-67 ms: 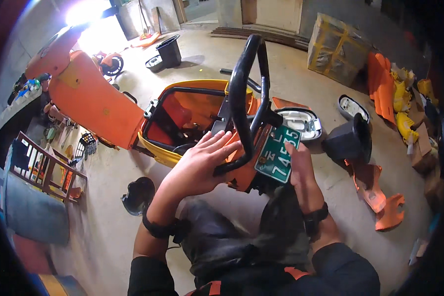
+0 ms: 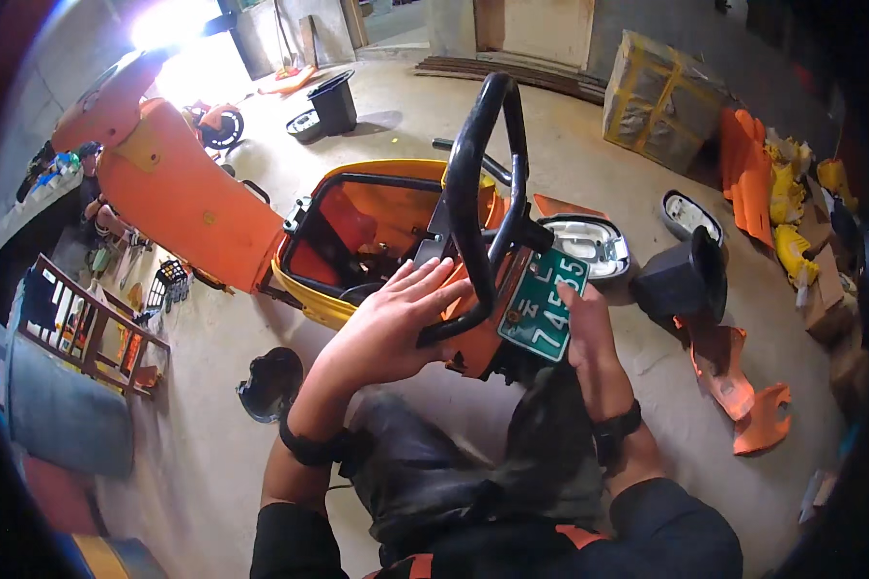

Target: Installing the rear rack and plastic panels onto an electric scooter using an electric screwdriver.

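An orange scooter stands in front of me, its open seat compartment edged by a yellow rim. Rising from its rear is a black tubular grab rail. My left hand is open, fingers stretched and close together, thumb side against the lower bend of this rail. On the right, a green licence plate sits tilted at the scooter's tail. My right hand grips the plate's right edge, with the thumb over its face; the other fingers are partly hidden.
White-lined seat parts and a black bucket-shaped bin lie on the right, near broken orange panels. A taped carton stands behind. At left are a wooden chair and a seated person. A black part lies near my left forearm.
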A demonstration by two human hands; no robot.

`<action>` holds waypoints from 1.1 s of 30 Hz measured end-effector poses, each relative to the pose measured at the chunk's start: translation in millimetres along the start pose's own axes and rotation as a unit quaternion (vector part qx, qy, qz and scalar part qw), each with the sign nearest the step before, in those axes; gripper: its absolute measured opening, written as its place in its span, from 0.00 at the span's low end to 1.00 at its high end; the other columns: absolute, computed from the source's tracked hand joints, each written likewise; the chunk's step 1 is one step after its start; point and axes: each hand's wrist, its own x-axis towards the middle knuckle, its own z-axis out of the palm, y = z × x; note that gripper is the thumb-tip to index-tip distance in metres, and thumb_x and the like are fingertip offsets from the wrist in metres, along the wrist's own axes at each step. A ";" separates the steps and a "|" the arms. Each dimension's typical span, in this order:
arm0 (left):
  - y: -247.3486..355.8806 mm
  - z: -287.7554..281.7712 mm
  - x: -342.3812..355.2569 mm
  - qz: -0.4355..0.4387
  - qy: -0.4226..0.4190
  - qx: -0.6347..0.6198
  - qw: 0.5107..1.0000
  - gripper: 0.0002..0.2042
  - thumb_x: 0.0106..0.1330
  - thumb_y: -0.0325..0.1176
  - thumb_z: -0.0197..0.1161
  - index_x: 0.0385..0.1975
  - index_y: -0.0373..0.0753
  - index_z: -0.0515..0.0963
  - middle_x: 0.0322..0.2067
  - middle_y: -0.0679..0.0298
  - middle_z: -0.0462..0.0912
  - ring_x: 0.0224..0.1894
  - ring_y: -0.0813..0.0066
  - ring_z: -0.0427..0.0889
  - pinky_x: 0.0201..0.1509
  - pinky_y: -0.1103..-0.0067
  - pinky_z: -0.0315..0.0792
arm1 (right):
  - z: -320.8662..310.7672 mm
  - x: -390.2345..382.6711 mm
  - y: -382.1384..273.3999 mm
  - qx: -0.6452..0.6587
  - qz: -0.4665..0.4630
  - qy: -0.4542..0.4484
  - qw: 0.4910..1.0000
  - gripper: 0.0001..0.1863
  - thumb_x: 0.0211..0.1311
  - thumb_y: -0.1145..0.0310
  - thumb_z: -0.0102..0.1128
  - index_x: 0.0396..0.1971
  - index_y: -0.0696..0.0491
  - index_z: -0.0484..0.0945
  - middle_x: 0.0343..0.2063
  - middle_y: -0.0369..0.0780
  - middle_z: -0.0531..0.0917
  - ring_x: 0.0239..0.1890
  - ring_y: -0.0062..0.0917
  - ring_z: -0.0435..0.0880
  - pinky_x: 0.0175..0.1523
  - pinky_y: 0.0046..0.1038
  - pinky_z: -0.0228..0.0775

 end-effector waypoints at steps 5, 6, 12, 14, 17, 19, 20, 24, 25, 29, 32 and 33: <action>0.2 0.8 -2.1 -0.015 -0.011 0.095 0.995 0.44 0.51 0.43 0.79 0.72 0.50 0.67 0.73 0.39 0.60 0.77 0.43 0.58 0.81 0.54 0.51 | 0.2 -2.0 0.1 -0.008 -0.016 -0.014 1.000 0.11 0.73 0.74 0.53 0.51 0.58 0.79 0.42 0.39 0.87 0.39 0.24 0.88 0.47 0.32 0.83; 1.8 3.4 -4.5 -0.045 0.003 0.083 0.996 0.45 0.51 0.44 0.79 0.73 0.49 0.66 0.73 0.39 0.60 0.77 0.43 0.57 0.81 0.54 0.50 | 0.2 -2.5 0.7 -0.022 -0.014 -0.006 1.000 0.11 0.73 0.74 0.53 0.51 0.58 0.79 0.42 0.39 0.87 0.39 0.24 0.88 0.47 0.32 0.83; 6.0 24.2 -19.7 -0.098 0.154 0.092 0.979 0.40 0.49 0.52 0.80 0.60 0.32 0.77 0.60 0.44 0.80 0.68 0.50 0.75 0.77 0.57 0.61 | -2.6 -1.2 0.1 -0.037 -0.013 -0.017 0.999 0.12 0.74 0.73 0.53 0.52 0.58 0.79 0.44 0.39 0.87 0.40 0.25 0.88 0.47 0.33 0.83; 6.9 33.4 -23.1 -0.069 0.224 0.167 0.958 0.36 0.43 0.47 0.84 0.52 0.34 0.82 0.54 0.49 0.85 0.63 0.55 0.81 0.74 0.58 0.68 | -3.0 -1.0 0.8 -0.007 -0.003 -0.033 0.999 0.12 0.74 0.72 0.53 0.52 0.58 0.78 0.44 0.39 0.87 0.40 0.25 0.88 0.46 0.33 0.83; 5.9 39.0 -26.1 -0.078 0.244 0.175 0.951 0.32 0.46 0.46 0.83 0.50 0.35 0.83 0.55 0.50 0.85 0.62 0.55 0.82 0.72 0.60 0.69 | -1.3 -0.6 2.0 -0.033 -0.001 -0.012 0.999 0.12 0.74 0.72 0.54 0.52 0.58 0.78 0.44 0.40 0.87 0.41 0.26 0.88 0.48 0.33 0.83; 5.9 40.2 -26.5 -0.076 0.242 0.166 0.953 0.32 0.51 0.48 0.79 0.52 0.32 0.82 0.56 0.49 0.84 0.61 0.54 0.82 0.72 0.60 0.69 | 0.3 0.1 2.5 -0.036 0.003 -0.005 0.999 0.14 0.74 0.69 0.56 0.54 0.58 0.79 0.44 0.41 0.88 0.41 0.29 0.89 0.49 0.35 0.83; 6.3 40.6 -26.9 -0.076 0.243 0.158 0.954 0.32 0.53 0.48 0.77 0.53 0.31 0.82 0.56 0.48 0.84 0.61 0.54 0.83 0.72 0.60 0.69 | 0.5 0.0 2.5 -0.033 0.003 -0.025 0.999 0.14 0.74 0.69 0.56 0.54 0.58 0.79 0.44 0.41 0.88 0.41 0.29 0.89 0.49 0.35 0.83; 9.0 41.3 -31.4 -0.091 0.227 0.197 0.949 0.31 0.55 0.48 0.77 0.54 0.32 0.82 0.57 0.48 0.83 0.61 0.52 0.82 0.69 0.60 0.71 | -4.5 -1.6 -0.8 -0.026 -0.001 -0.031 0.999 0.15 0.74 0.69 0.57 0.54 0.58 0.80 0.44 0.40 0.88 0.41 0.27 0.89 0.50 0.34 0.83; 9.1 41.6 -32.9 -0.094 0.224 0.200 0.949 0.32 0.54 0.48 0.78 0.53 0.32 0.82 0.57 0.48 0.83 0.60 0.52 0.83 0.68 0.61 0.72 | -6.6 -2.6 -1.5 -0.034 -0.001 -0.024 0.999 0.15 0.74 0.69 0.56 0.54 0.58 0.79 0.44 0.40 0.88 0.41 0.27 0.89 0.50 0.33 0.83; 8.5 44.9 -31.4 -0.095 0.252 0.174 0.947 0.32 0.44 0.38 0.83 0.53 0.36 0.83 0.55 0.51 0.85 0.56 0.54 0.86 0.61 0.64 0.78 | -7.1 -8.6 5.3 0.038 -0.014 -0.061 0.997 0.17 0.71 0.72 0.57 0.58 0.56 0.75 0.47 0.39 0.86 0.45 0.25 0.88 0.51 0.32 0.83; 13.2 47.9 -27.3 -0.097 0.245 0.199 0.944 0.33 0.45 0.43 0.84 0.52 0.35 0.82 0.54 0.52 0.86 0.54 0.52 0.86 0.60 0.63 0.78 | 2.8 -7.7 18.3 0.099 -0.018 -0.048 0.994 0.18 0.72 0.72 0.59 0.59 0.55 0.72 0.47 0.39 0.85 0.45 0.24 0.87 0.50 0.30 0.83; 15.8 48.4 -26.1 -0.098 0.246 0.198 0.944 0.33 0.44 0.43 0.84 0.52 0.35 0.82 0.54 0.52 0.86 0.53 0.52 0.86 0.59 0.63 0.78 | 6.1 -5.3 21.9 0.079 -0.025 -0.034 0.996 0.18 0.72 0.71 0.60 0.58 0.56 0.73 0.47 0.39 0.85 0.45 0.24 0.87 0.50 0.30 0.83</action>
